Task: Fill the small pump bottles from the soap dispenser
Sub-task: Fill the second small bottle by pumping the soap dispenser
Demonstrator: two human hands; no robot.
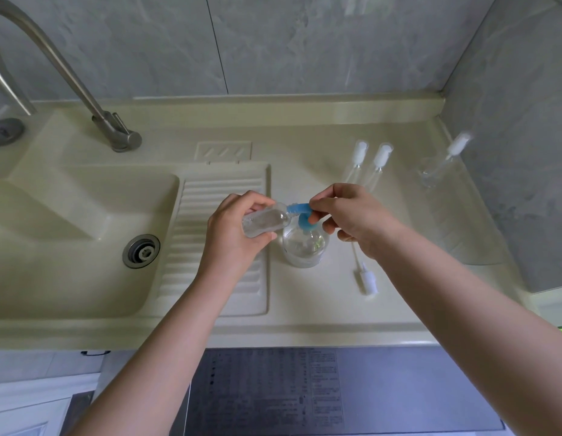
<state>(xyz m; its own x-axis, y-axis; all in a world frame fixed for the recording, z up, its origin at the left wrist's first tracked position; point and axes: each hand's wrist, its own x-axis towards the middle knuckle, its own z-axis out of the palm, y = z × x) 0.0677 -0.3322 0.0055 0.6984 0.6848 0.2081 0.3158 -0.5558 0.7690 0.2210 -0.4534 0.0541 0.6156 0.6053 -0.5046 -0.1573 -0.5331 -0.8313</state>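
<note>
A clear soap dispenser [304, 250] with a blue pump head [300, 212] stands on the counter in the middle. My left hand [238, 228] grips a small clear bottle [265, 221], tilted on its side with its open mouth against the blue spout. My right hand [352, 215] pinches the blue pump head from the right. A loose white pump insert with its tube [364, 272] lies on the counter to the right of the dispenser. Two small pump bottles [371, 165] stand behind my right hand, and a third [440, 168] stands by the right wall.
A cream sink basin [68, 234] with a metal drain [141, 250] lies to the left, next to a ribbed draining board [210, 196]. A steel tap [84, 86] arches over the basin. Grey tiled walls close the back and right side.
</note>
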